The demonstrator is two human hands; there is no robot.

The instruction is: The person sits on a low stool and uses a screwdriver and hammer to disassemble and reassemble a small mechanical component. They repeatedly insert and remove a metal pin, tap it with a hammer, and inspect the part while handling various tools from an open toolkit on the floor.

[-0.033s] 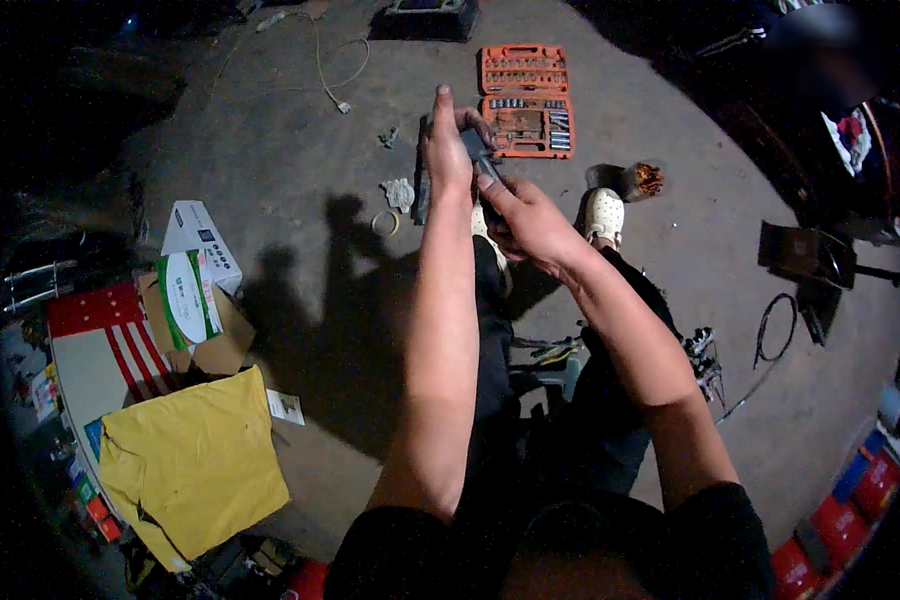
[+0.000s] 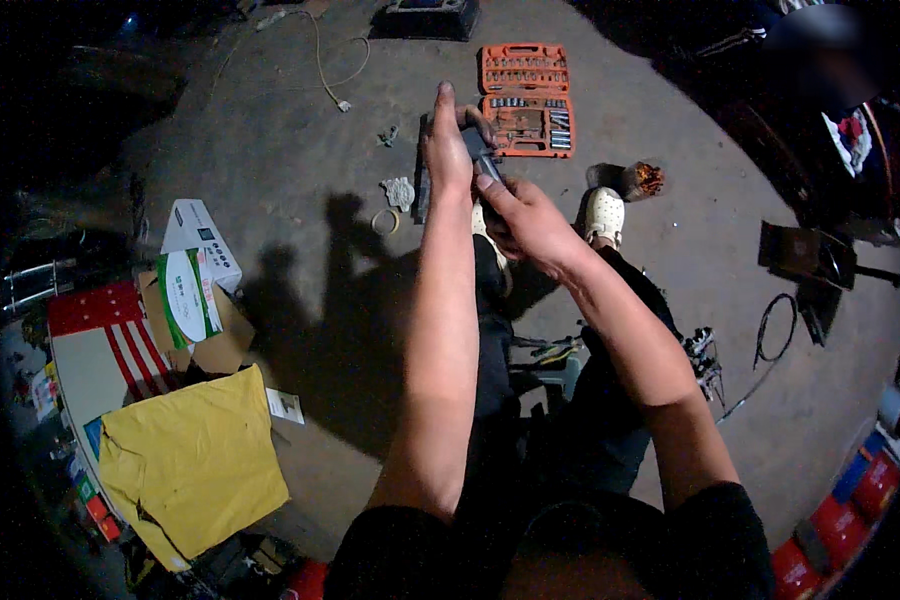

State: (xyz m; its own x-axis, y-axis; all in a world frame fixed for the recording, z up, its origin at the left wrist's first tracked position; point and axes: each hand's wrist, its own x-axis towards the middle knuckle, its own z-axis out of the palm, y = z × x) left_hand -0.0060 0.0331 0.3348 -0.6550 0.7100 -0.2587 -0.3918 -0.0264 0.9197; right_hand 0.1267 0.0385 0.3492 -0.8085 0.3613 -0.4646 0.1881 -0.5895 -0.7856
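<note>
My left hand (image 2: 451,150) is raised in front of me, thumb pointing up and fingers curled round the far side of a dark grey, block-like piece (image 2: 476,143). From the right, my right hand (image 2: 535,222) is closed on the near end of the same piece, its thumb pressed along the top. The lower part is hidden by my hands, and its exact kind cannot be made out. Beyond them on the floor lies an open orange socket set case (image 2: 523,150), with rows of metal sockets in both halves.
Below my hands are my feet in white clogs (image 2: 604,214). A container of copper-coloured bits (image 2: 644,180) stands beside the right one. At left are a yellow cloth (image 2: 195,465), a white box (image 2: 198,235) and a tape ring (image 2: 385,222). A dark metal stand (image 2: 808,255) is at right.
</note>
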